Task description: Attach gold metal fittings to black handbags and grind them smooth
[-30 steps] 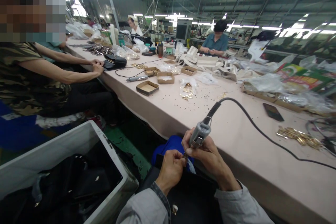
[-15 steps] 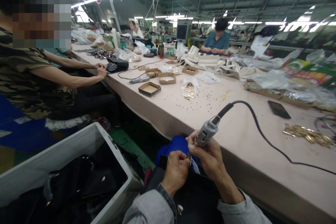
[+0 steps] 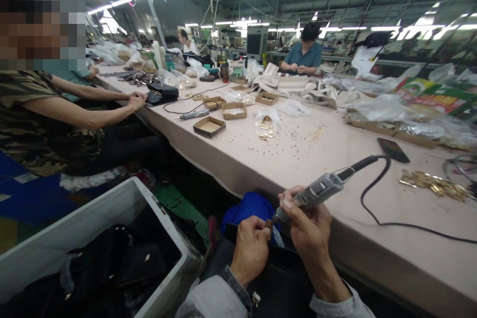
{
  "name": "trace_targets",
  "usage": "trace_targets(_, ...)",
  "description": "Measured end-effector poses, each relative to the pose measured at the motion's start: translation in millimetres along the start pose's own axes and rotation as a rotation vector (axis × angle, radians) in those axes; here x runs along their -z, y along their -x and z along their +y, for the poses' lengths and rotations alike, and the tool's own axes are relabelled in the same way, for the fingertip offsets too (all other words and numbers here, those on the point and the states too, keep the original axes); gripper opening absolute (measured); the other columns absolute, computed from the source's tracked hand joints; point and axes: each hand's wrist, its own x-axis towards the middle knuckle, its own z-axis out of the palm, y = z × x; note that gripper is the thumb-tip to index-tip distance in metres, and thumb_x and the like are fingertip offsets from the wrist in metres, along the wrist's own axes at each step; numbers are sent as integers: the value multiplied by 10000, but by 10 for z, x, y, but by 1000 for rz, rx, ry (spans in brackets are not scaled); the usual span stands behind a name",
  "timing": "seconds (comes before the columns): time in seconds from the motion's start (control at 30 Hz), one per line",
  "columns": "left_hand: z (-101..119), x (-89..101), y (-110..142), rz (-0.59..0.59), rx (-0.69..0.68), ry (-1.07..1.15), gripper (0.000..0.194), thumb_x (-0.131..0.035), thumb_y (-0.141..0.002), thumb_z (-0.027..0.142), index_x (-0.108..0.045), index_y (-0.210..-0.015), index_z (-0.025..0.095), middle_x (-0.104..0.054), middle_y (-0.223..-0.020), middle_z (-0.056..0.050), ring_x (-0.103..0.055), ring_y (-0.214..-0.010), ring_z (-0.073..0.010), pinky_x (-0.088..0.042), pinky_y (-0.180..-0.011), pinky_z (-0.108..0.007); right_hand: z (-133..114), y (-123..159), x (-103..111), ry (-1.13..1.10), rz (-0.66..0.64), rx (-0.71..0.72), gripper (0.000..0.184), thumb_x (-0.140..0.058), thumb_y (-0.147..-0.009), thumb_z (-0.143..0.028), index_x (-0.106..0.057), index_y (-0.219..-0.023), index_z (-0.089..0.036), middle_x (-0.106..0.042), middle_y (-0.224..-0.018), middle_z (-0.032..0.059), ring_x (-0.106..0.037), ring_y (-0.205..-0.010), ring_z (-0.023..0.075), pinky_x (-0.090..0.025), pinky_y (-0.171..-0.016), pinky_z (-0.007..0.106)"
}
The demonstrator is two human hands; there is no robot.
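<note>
In my right hand (image 3: 311, 228) is a grey electric screwdriver (image 3: 316, 191), tilted, its cord leading off to the right across the table. Its tip points down-left toward a small gold metal clasp (image 3: 269, 227); I cannot tell whether the two touch. My left hand (image 3: 251, 246) pinches this clasp between thumb and fingers. Below both hands a black leather bag piece (image 3: 281, 278) lies over my lap, with another small shiny fitting (image 3: 256, 299) on it. Blue cloth (image 3: 253, 206) shows just beyond my left hand.
A grey plastic crate (image 3: 164, 226) of black bags stands at left. Across the long table (image 3: 238, 169) lie small cardboard boxes (image 3: 209, 126), loose screws, gold fittings (image 3: 434, 184) and a phone (image 3: 393, 150). A co-worker (image 3: 74, 104) sits at left with a black bag (image 3: 162, 94).
The screwdriver has swung from steep to flatter, its rear end moving right and its cord shifting along. My right hand has turned rightward with it. My left hand keeps its pinch.
</note>
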Motion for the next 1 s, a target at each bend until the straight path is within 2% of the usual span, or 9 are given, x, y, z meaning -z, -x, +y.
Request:
trace_targets(0.1, -5, 0, 9, 0, -13, -1, 109, -576, -826, 197, -582, -720, 172, -495, -571, 43, -442, -484, -105, -267, -479, -237, -42, 73, -5, 18, -65, 29, 137, -759, -857, -263, -637, -877, -204, -609, -884, 50, -606, -834, 207, -525, -737, 358)
trace_targets(0.23, -47, 4, 17, 4, -27, -1, 131, -589, -837, 242, -584, -725, 174, -495, -580, 42, -442, -479, -101, -265, -478, -237, -59, 110, -7, -20, -187, 44, 169, -735, -868, -238, -639, -1007, -232, -595, -873, 35, -602, -836, 205, -518, -714, 339)
trace_targets(0.33, -56, 3, 13, -3, -24, 18, 132, -588, -835, 249, -574, -726, 175, -493, -582, 42, -442, -476, -100, -257, -473, -234, -36, 79, 0, -51, -252, 32, 185, -738, -862, -222, -638, -1017, -237, -593, -871, 29, -590, -825, 196, -503, -714, 333)
trace_targets(0.47, -21, 1, -7, 18, 0, 11, 123, -591, -834, 232, -587, -731, 163, -487, -579, 44, -423, -474, -95, -248, -470, -229, -62, 25, 14, -159, -134, 30, 173, -723, -860, -203, -636, -1005, -235, -603, -850, 20, -583, -768, 185, -492, -744, 366)
trace_targets(0.6, 15, 0, -10, 34, 4, -8, 98, -602, -832, 185, -610, -741, 151, -494, -586, 43, -412, -479, -92, -254, -473, -231, -209, 9, 63, -220, -2, 69, 138, -704, -845, -170, -660, -966, -221, -607, -838, 22, -584, -769, 185, -483, -835, 414)
trace_targets(0.77, -25, -25, -9, 17, -8, 7, 107, -593, -848, 184, -625, -756, 140, -524, -616, 28, -427, -497, -93, -269, -483, -225, -346, 40, 107, -222, 13, 93, 146, -704, -832, -163, -673, -962, -222, -595, -819, 17, -587, -762, 185, -446, -981, 493)
trace_targets(1.0, -80, -50, -18, 26, -8, 42, 127, -612, -837, 235, -630, -756, 139, -536, -624, 16, -441, -505, -101, -277, -495, -227, -393, 81, 115, -281, 87, 17, 133, -728, -821, -198, -680, -943, -217, -607, -830, 19, -602, -780, 184, -459, -989, 487)
